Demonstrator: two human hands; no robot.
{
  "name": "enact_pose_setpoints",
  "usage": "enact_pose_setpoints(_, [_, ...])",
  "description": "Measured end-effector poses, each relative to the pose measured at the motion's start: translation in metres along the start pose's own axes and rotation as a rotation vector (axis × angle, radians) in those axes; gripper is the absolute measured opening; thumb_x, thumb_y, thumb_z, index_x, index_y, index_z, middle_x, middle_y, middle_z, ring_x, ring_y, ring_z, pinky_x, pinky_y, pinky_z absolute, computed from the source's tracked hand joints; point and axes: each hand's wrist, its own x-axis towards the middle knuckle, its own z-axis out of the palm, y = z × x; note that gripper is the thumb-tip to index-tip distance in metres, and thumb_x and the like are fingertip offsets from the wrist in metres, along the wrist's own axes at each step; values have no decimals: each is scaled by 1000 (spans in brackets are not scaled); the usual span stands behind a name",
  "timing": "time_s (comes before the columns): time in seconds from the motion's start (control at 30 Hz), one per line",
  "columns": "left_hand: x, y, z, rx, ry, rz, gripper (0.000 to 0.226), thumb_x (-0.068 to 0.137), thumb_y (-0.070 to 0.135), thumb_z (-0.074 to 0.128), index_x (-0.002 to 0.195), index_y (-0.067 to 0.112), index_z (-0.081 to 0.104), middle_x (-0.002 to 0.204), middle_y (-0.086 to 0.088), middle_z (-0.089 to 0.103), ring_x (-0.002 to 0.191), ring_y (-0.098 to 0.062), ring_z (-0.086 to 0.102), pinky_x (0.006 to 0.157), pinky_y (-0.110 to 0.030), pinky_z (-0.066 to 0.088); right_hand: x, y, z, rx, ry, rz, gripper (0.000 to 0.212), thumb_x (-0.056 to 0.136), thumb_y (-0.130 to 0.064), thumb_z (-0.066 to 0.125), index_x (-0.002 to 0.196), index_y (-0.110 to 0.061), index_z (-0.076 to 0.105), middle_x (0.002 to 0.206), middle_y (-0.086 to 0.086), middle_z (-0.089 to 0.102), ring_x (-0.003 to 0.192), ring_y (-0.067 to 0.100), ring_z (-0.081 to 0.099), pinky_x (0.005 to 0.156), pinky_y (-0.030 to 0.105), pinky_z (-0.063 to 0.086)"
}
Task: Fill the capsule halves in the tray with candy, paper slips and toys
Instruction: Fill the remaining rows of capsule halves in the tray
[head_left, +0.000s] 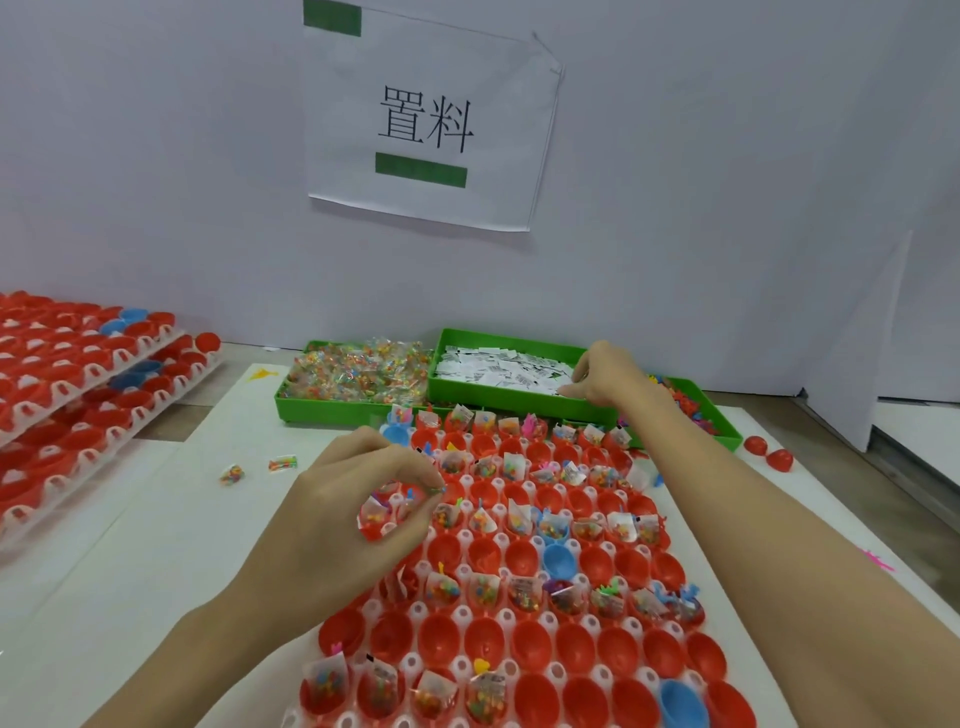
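A white tray (506, 618) of red and a few blue capsule halves lies in front of me; alternate rows hold candy packets, slips and small toys, the others are bare. My left hand (358, 493) hovers over the tray's left side, fingertips pinched on a tiny thing I cannot identify. My right hand (605, 376) reaches into the green bin of white paper slips (498, 371), fingers pinching at the slips. A green bin of candy packets (358, 371) stands to its left, and a green bin of colourful toys (693, 402) to its right, partly hidden by my right arm.
Stacked trays of red capsule halves (78, 395) stand at the left. Two loose candy packets (260, 467) lie on the white mat. Loose red capsule halves (769, 452) sit at the right. A white partition with a paper sign (426, 119) closes the back.
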Motion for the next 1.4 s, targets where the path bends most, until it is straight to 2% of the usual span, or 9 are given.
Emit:
enact_pose_setpoints(0.23, [0, 1, 1, 6, 11, -4, 9, 89, 31, 69, 94, 24, 73, 92, 20, 65, 92, -12, 63, 78, -31, 52, -7, -3, 1, 10, 67, -39, 17, 92, -10, 74, 102, 3, 78, 108, 17, 76, 97, 29, 71, 86, 38, 59])
enact_pose_setpoints(0.4, [0, 2, 0, 0, 7, -30, 10, 88, 32, 68, 94, 25, 73, 91, 20, 65, 92, -12, 64, 79, -31, 53, -16, -2, 2, 69, 144, -61, 15, 90, 3, 69, 101, 2, 79, 110, 18, 75, 90, 25, 69, 78, 31, 54])
enact_pose_setpoints(0.53, [-1, 0, 1, -5, 31, -88, 15, 86, 18, 83, 97, 25, 76, 91, 18, 67, 90, -6, 67, 80, -26, 54, -24, -3, 4, 229, 313, -87, 18, 91, 3, 65, 103, -1, 79, 104, 15, 76, 81, 18, 62, 76, 29, 50])
enact_pose_setpoints(0.63, [-1, 0, 2, -33, 48, -129, 26, 78, 9, 86, 98, 23, 77, 93, 13, 70, 87, 2, 70, 83, -18, 54, -38, -8, 1, 453, 367, -103, 10, 92, -9, 74, 100, -6, 79, 95, 8, 77, 83, 15, 67, 84, 32, 57])
enact_pose_setpoints(0.8, [-1, 5, 6, -131, 69, -245, 21, 82, 13, 83, 94, 28, 75, 91, 13, 75, 85, 1, 73, 80, -20, 56, -90, -21, -6, 718, 248, -178, 13, 88, -24, 80, 97, -15, 79, 85, -2, 78, 82, 13, 74, 77, 27, 60])
enact_pose_setpoints(0.97, [-2, 15, 8, -246, 36, -319, 9, 84, 32, 74, 93, 33, 75, 93, 18, 76, 88, -1, 74, 82, -14, 53, -156, -27, -1, 854, 54, -337, 8, 87, -23, 81, 95, -21, 79, 87, -7, 79, 82, 9, 75, 75, 19, 59])
enact_pose_setpoints(1.13, [-1, 25, 9, -237, -2, -232, 12, 84, 31, 77, 94, 36, 78, 100, 15, 75, 104, -13, 68, 87, -18, 49, -198, -34, 8, 857, -82, -483, 9, 87, -31, 81, 95, -27, 81, 90, -6, 79, 85, 12, 76, 82, 32, 63])
enact_pose_setpoints(1.23, [-1, 29, 10, -238, 17, -179, 15, 82, 25, 79, 96, 31, 79, 97, 13, 76, 97, -14, 70, 83, -21, 51, -206, -36, 10, 875, -151, -540, 8, 91, -28, 79, 98, -28, 81, 92, -4, 79, 88, 16, 76, 84, 38, 63])
enact_pose_setpoints(1.4, [-2, 31, 11, -244, 24, -220, 33, 82, 25, 80, 112, 34, 71, 94, 13, 76, 89, -12, 72, 82, -17, 51, -209, -32, 9, 924, -183, -536, 10, 93, -28, 76, 102, -26, 81, 94, -2, 79, 88, 16, 76, 83, 32, 62])
